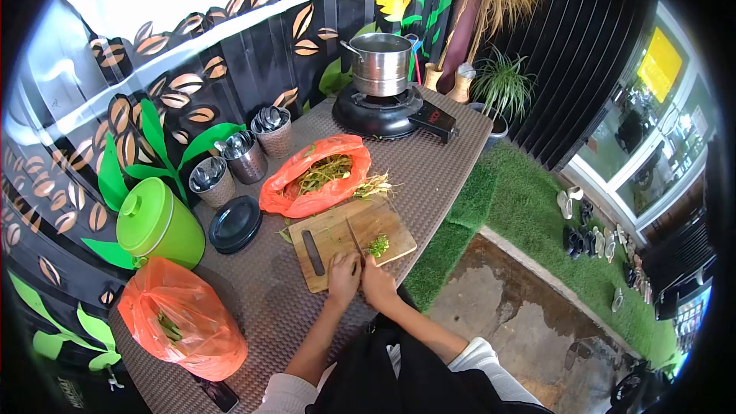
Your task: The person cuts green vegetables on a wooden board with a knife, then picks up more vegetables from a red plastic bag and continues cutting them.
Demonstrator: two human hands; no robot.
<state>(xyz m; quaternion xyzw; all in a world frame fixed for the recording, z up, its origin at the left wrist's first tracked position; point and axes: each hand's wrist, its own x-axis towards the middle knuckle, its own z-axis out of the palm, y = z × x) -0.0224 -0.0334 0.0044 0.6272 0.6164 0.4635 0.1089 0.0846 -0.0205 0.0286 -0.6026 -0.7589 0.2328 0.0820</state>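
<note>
A wooden cutting board (337, 238) with a slotted handle lies near the table's front edge. My right hand (377, 282) is closed around the handle of a knife (354, 234), whose blade points away from me across the board. Right beside it on the left, my left hand (344, 277) rests at the board's near edge with its fingers curled in. Whatever those fingers grip is hidden. A small heap of chopped greens (378, 245) sits on the board, right of the blade. Behind the board, an open orange plastic bag (295, 203) holds leafy stems (325, 174).
A steel pot (381, 67) stands on a black portable stove (376, 115) at the back. Cutlery cups (245, 159), dark plates (234, 225) and a green lidded bucket (159, 224) line the wall side. Another orange bag (184, 318) and a phone (218, 395) are at left.
</note>
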